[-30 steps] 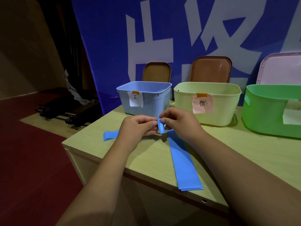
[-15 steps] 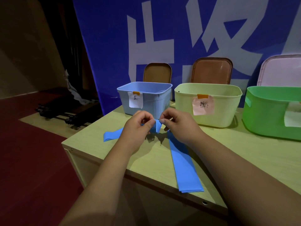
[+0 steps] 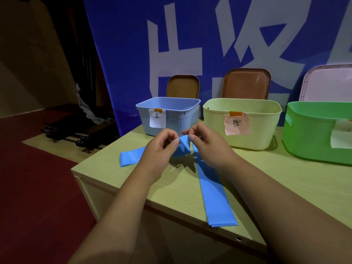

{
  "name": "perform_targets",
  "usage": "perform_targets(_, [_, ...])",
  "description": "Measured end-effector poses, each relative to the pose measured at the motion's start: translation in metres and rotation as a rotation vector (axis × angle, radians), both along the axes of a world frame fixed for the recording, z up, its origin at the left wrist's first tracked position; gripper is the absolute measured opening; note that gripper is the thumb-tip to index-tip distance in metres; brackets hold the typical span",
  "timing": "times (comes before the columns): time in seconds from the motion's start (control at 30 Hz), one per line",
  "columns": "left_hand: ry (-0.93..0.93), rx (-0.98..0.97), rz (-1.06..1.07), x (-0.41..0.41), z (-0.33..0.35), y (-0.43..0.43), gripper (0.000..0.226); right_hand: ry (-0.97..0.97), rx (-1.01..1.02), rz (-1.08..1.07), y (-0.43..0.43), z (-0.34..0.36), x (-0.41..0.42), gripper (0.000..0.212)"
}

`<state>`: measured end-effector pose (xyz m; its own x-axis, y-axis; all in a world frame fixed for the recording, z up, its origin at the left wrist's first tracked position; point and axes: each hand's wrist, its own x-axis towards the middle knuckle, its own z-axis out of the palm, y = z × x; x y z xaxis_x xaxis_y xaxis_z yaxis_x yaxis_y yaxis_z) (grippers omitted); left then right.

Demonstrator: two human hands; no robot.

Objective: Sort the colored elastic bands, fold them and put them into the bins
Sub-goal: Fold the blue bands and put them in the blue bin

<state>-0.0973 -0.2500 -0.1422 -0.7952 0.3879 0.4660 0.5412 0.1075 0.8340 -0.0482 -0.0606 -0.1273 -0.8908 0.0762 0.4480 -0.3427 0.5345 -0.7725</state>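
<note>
Blue banner (image 3: 209,35) with white characters fills the back, well behind the grip. Wooden table (image 3: 285,187) sits under it. Three bins line up beyond the grip: green bin (image 3: 314,141) far to its right, pale yellow bin (image 3: 257,138) behind and right, light blue bin (image 3: 171,119) just behind. Lids lean upright behind the bins: pink lid (image 3: 327,82), two brown lids (image 3: 246,83). Blue elastic band (image 3: 211,193) is on the table, its middle lifted into a raised fold at the grip; one tail runs from there toward the near table edge, the other lies flat out to the left. Left hand (image 3: 160,149) and right hand (image 3: 207,145) both pinch that fold between thumb and fingertips, fingers curled, hands close together. Paper labels with orange tape are on the bin fronts; writing too small to read.
</note>
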Motion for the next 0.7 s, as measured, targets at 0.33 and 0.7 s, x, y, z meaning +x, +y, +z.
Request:
perform_targets(0.33, [0.021, -0.025, 0.022, 0.025, 0.035, -0.015, 0.021, 0.130, -0.109, -0.031, -0.021, 0.014, 0.019, 0.012])
perform_targets(0.7, [0.036, 0.001, -0.060, 0.070, 0.134, -0.060, 0.022, 0.323, 0.040, -0.042, -0.071, 0.094, 0.088, 0.012])
